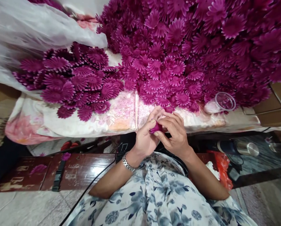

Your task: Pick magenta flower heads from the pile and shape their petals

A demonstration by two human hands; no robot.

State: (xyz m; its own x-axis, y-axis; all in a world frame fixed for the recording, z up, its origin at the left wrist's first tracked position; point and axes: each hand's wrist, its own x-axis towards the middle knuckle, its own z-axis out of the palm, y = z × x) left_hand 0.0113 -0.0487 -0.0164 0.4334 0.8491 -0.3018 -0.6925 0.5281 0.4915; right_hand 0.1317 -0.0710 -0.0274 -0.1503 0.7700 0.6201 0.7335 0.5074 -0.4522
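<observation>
Magenta petal piece, small, bunched up and of some thin, soft-looking material, is resting between the person's two hands. In the head view, the bare left hand is pinching it under the thumb, its other fingers reaching out loosely beyond, while the bare right hand is gripping it between thumb and curled forefinger (the exact fingertip contact is partly hidden). Beyond them, a broad heap of magenta daisy-shaped flowers is covering much of the pink-and-white floral cloth, and a smaller pile of similar magenta flowers is lying to the left, near a translucent white plastic bag. A clear plastic cup is lying tipped by the heap's front edge. As for progress, this single piece is apparently being worked midway; which of the gathered flowers are finished cannot be told.
</observation>
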